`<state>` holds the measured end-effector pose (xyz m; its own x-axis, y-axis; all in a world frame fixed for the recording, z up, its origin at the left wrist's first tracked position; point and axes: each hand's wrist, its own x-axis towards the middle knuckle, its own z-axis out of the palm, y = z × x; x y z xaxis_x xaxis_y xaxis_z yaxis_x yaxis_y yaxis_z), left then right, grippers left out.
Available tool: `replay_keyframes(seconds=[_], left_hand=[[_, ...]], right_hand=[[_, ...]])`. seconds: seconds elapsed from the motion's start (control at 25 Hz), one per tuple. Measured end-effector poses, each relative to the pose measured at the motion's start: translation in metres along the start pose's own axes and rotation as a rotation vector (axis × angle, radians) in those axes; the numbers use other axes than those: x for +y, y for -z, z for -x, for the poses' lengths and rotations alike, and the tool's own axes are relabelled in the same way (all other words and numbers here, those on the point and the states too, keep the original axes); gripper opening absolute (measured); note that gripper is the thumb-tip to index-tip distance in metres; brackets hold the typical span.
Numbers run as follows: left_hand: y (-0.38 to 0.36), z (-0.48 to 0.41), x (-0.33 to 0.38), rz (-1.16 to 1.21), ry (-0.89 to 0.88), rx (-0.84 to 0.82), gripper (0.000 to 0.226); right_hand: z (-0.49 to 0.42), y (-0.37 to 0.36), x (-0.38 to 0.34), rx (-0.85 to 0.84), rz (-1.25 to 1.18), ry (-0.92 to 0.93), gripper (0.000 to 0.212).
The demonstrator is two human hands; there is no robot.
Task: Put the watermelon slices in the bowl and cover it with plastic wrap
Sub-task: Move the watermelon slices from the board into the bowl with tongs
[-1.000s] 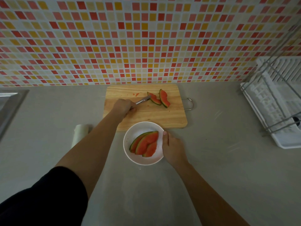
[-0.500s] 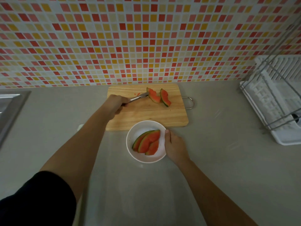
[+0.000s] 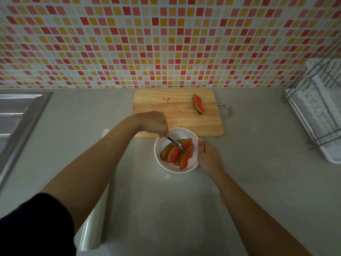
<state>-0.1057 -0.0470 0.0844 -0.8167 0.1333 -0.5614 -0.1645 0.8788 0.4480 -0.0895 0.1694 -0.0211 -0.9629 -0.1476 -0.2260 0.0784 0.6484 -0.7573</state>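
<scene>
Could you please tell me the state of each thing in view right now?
bowl: upright on the counter, uncovered, holds watermelon slices.
lone slice: lying on the cutting board, not yet moved.
metal utensil: tilted, tip among the bowl's slices.
left hand: grips the metal utensil.
right hand: holds the bowl's rim.
plastic wrap roll: lying on the counter, no hand on it.

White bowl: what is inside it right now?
Several watermelon slices and the tip of a metal utensil that the left hand grips. The bowl floor under the slices is covered.
</scene>
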Motion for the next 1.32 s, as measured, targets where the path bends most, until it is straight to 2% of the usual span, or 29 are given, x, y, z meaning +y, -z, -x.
replay_keyframes(seconds=[0.16, 0.36, 0.56, 0.76, 0.92, 1.08, 1.2, 1.32], left_hand=[[0.035, 0.007, -0.007, 0.058, 0.069, 0.052, 0.028], [0.039, -0.030, -0.003, 0.326, 0.173, 0.457, 0.021], [0.003, -0.084, 0.019, 0.653, 0.267, 0.481, 0.024], [0.002, -0.101, 0.034, 0.637, 0.384, 0.541, 0.030], [0.001, -0.096, 0.022, 0.774, 0.361, 0.475, 0.020], [0.013, -0.064, -0.006, 0.888, 0.276, 0.492, 0.023], [0.034, -0.019, -0.034, 0.761, 0.125, 0.413, 0.025], [0.040, 0.024, -0.047, 0.530, 0.090, 0.215, 0.024]], right_hand=[[0.001, 0.000, 0.000, 0.035, 0.003, 0.038, 0.059], [-0.002, -0.003, 0.003, 0.031, 0.018, 0.033, 0.054], [-0.004, -0.007, 0.004, 0.034, 0.035, 0.067, 0.044], [-0.004, -0.005, 0.005, 0.024, 0.058, 0.081, 0.044], [-0.004, -0.004, 0.003, 0.024, 0.068, 0.086, 0.048], [-0.004, -0.002, 0.001, 0.008, 0.058, 0.079, 0.051], [-0.005, -0.001, 0.000, 0.003, 0.072, 0.092, 0.052], [-0.005, 0.000, -0.001, 0.002, 0.103, 0.129, 0.051]])
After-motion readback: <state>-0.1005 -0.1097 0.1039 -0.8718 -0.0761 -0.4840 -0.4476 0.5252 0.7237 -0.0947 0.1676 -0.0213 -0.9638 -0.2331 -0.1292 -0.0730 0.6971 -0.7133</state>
